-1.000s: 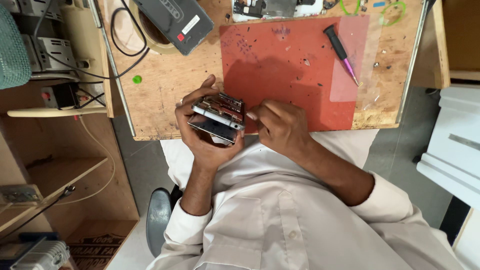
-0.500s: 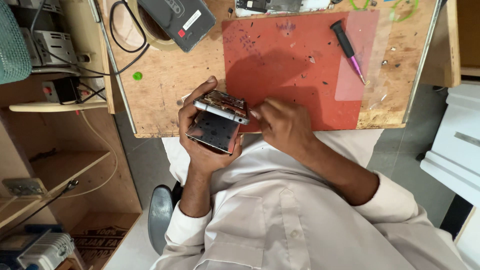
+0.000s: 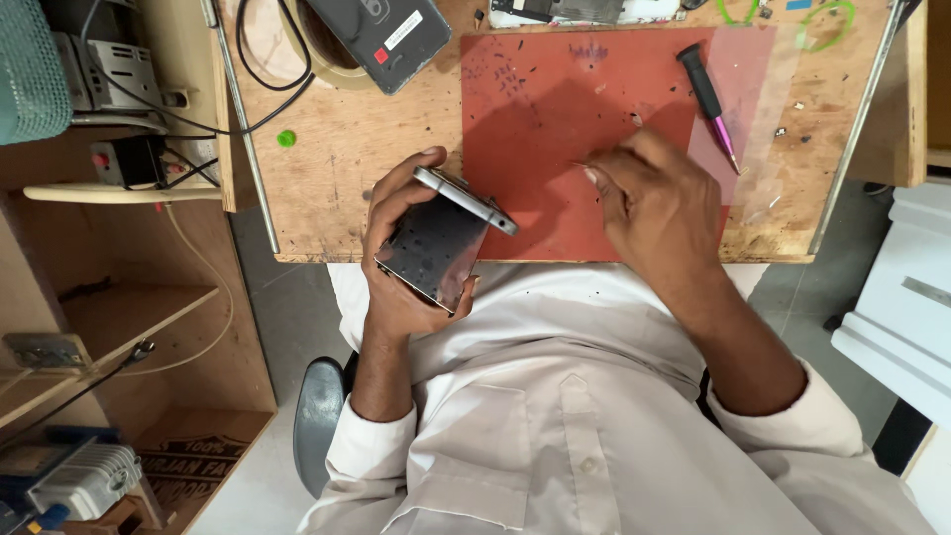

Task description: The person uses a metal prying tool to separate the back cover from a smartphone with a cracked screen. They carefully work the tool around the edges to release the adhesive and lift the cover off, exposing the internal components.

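One phone (image 3: 436,248) sits in the left hand (image 3: 396,258), just past the near edge of the bench (image 3: 337,159). The left fingers wrap round it and hold it tight, with the thumb along its top edge. The phone is tilted, and its dark flat side faces up.

The right hand (image 3: 649,203) is over the red mat (image 3: 555,129), near the mat's near edge. Its fingers are pinched close together, tips pointing left. I cannot tell if they hold some tiny thing. The two hands are apart, with a bit of red mat between them.

A screwdriver (image 3: 708,99) with a black grip and a pink tip lies on the mat by its far right corner, just beyond the right hand. Small dark specks dot the mat.

At the far edge of the bench lies a dark flat device (image 3: 381,35) with a white label. A black cable (image 3: 258,79) loops beside it. A little green cap (image 3: 286,139) rests near the left edge of the bench. Two green rings (image 3: 822,15) sit at the far right corner.

Left of the bench are wooden shelves (image 3: 119,317).
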